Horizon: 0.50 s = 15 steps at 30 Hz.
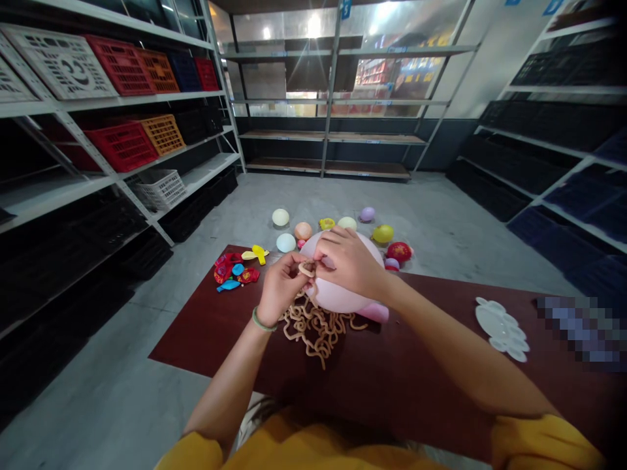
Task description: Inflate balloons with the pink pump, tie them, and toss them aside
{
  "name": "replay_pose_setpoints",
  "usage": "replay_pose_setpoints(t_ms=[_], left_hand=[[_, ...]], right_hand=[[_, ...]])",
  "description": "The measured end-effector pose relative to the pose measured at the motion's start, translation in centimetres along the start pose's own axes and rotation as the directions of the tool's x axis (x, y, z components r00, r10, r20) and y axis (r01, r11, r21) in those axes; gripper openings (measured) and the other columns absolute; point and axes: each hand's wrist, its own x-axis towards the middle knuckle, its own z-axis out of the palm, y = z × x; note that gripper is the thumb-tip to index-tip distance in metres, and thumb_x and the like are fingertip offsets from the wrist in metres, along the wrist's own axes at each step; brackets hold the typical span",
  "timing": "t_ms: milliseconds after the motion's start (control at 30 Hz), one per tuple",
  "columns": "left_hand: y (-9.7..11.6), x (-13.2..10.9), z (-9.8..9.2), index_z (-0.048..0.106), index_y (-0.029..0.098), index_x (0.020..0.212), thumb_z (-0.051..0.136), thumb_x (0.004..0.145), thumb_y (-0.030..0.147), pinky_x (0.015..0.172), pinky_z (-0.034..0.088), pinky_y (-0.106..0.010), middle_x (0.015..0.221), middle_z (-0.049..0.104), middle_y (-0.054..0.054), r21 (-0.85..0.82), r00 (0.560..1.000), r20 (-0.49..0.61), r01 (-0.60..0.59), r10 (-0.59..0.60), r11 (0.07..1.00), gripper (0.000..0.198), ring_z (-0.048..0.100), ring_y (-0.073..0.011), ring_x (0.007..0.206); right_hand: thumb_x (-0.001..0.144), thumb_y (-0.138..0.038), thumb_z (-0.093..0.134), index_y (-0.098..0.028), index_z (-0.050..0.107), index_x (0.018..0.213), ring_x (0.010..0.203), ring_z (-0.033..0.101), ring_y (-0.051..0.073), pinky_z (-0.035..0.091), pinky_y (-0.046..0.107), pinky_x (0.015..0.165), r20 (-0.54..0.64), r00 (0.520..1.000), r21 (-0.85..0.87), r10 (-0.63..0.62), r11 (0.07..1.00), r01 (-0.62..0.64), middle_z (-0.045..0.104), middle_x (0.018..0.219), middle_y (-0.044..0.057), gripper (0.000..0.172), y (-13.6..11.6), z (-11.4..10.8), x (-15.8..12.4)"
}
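My left hand [281, 290], with a green band on its wrist, is closed, thumb and fingers pinching a tan curly cord [307, 268]. Opposite it, my right hand [350, 261] is closed on the same cord, its fingertips partly hidden. Right behind and under the hands sits a large pale pink inflated balloon [343, 299]; whether the right hand also grips it is unclear. Below the hands a tangled heap of tan curly cords [318, 326] lies on the dark red table [392, 378]. Beside the balloon rests a pink rounded piece [376, 312].
Uninflated balloons, red and blue [229, 269] and yellow [258, 254], lie at the table's left. A white scalloped tray [502, 329] lies right. Small inflated balloons [281, 218] are beyond the table. Shelves with crates [122, 145] line the left; black bins [543, 127] fill the right.
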Motion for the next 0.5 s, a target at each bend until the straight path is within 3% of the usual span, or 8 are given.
replay_pose_setpoints(t_ms=[167, 267, 400, 500], left_hand=[[-0.7, -0.2, 0.4, 0.061, 0.018, 0.084, 0.068, 0.08, 0.025, 0.054, 0.043, -0.02, 0.066, 0.063, 0.003, 0.205, 0.976, -0.185, -0.073, 0.112, 0.976, 0.011, 0.056, -0.0102, 0.054], [-0.9, -0.3, 0.6, 0.062, 0.019, 0.086, 0.068, 0.082, 0.029, 0.053, 0.041, -0.021, 0.066, 0.064, 0.002, 0.291, 0.958, -0.243, -0.075, 0.15, 0.954, 0.013, 0.056, -0.0107, 0.054], [-1.4, -0.2, 0.7, 0.059, 0.02, 0.086, 0.068, 0.084, 0.038, 0.05, 0.038, -0.021, 0.064, 0.061, 0.003, 0.246, 0.933, -0.302, -0.124, 0.197, 0.961, 0.021, 0.052, -0.0095, 0.051], [-2.1, -0.1, 0.8, 0.057, 0.02, 0.089, 0.066, 0.086, 0.041, 0.05, 0.039, -0.021, 0.066, 0.06, 0.003, 0.159, 0.931, -0.282, -0.192, 0.231, 0.969, 0.022, 0.05, -0.0087, 0.051]], right_hand=[[0.081, -0.02, 0.067, -0.026, 0.053, 0.074, 0.093, 0.055, 0.027, 0.04, 0.042, 0.077, 0.009, 1.0, -0.015, 0.004, 1.0, -0.004, 0.062, 0.082, 0.003, 0.016, -0.3, 0.3, 0.0], [0.08, -0.017, 0.065, -0.025, 0.054, 0.076, 0.093, 0.055, 0.027, 0.04, 0.041, 0.078, 0.005, 1.0, -0.014, 0.018, 1.0, -0.018, 0.063, 0.083, 0.003, 0.014, -0.4, 0.7, 0.0], [0.079, -0.015, 0.066, -0.026, 0.055, 0.074, 0.089, 0.057, 0.025, 0.04, 0.04, 0.078, -0.029, 0.998, 0.069, 0.061, 0.996, -0.058, 0.063, 0.079, 0.001, 0.015, -0.8, 1.0, -0.3], [0.084, -0.017, 0.062, -0.026, 0.058, 0.076, 0.089, 0.056, 0.025, 0.04, 0.042, 0.079, -0.056, 0.997, 0.111, 0.051, 0.993, -0.045, 0.065, 0.082, 0.001, 0.013, -1.1, 0.9, -0.6]])
